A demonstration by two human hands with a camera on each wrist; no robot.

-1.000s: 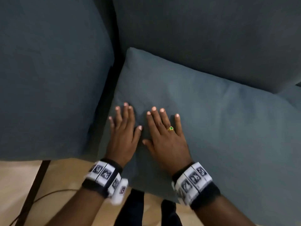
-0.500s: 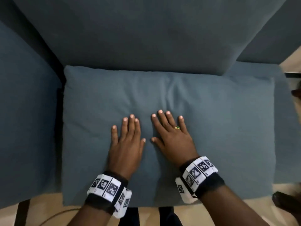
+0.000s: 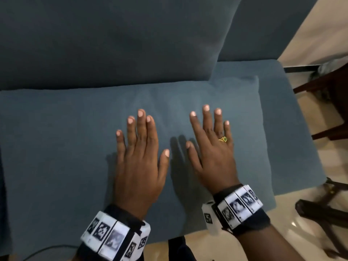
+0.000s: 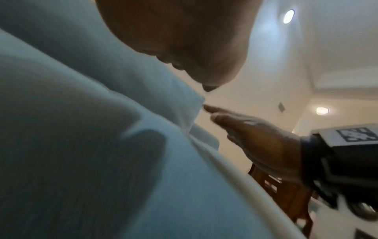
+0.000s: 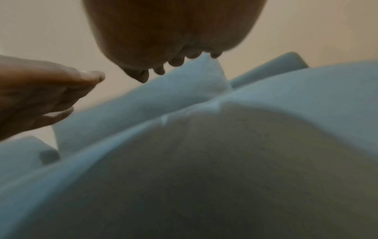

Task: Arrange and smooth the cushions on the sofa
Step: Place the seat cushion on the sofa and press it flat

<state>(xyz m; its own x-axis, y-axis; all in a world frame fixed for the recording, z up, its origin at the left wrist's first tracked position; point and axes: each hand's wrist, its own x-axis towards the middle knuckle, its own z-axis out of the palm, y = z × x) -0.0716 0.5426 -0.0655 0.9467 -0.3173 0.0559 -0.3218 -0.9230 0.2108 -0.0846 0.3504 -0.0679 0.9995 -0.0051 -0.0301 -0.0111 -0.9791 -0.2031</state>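
head view alone shows right hand (image 3: 212, 153)'s ring (image 3: 223, 139) over cushion (image 3: 56, 147).

Both wrists wear black bands: the left wristband (image 3: 114, 236) carries white blocks printed with black square codes, and the right wristband (image 3: 239, 208) matches it. A gold ring (image 3: 223, 139) with a green stone sits on the right hand (image 3: 212, 153). Nails look pale, perhaps polished.
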